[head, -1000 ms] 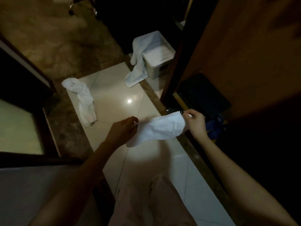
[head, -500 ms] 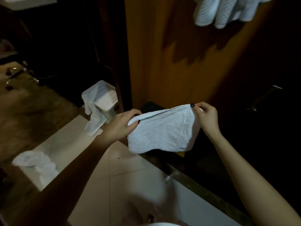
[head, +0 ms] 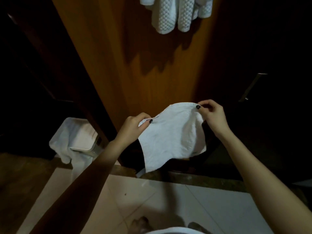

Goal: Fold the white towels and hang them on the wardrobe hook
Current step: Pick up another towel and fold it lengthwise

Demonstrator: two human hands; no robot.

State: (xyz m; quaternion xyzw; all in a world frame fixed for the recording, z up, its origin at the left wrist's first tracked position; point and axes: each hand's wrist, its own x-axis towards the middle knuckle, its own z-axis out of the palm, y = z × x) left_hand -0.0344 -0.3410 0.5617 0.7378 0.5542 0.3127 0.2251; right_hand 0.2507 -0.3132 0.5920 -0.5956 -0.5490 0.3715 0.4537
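A folded white towel (head: 170, 137) hangs in the air in front of the brown wardrobe door (head: 152, 68). My left hand (head: 133, 126) pinches its upper left corner and my right hand (head: 213, 115) pinches its upper right corner. Above, several white waffle-textured towels (head: 175, 14) hang against the door; the hook itself is out of view. Another white towel (head: 67, 142) is draped over a small white bin (head: 86, 146) at the left.
Pale floor tiles (head: 194, 208) lie below, with a dark stone sill (head: 194, 180) along the wardrobe base. A metal handle (head: 251, 86) sits on the dark door at the right. Dark furniture fills the left side.
The view has swung up from the floor to the wardrobe door. Both hands have lifted the folded towel higher and nearer the door; the crumpled towel on the floor is out of view.
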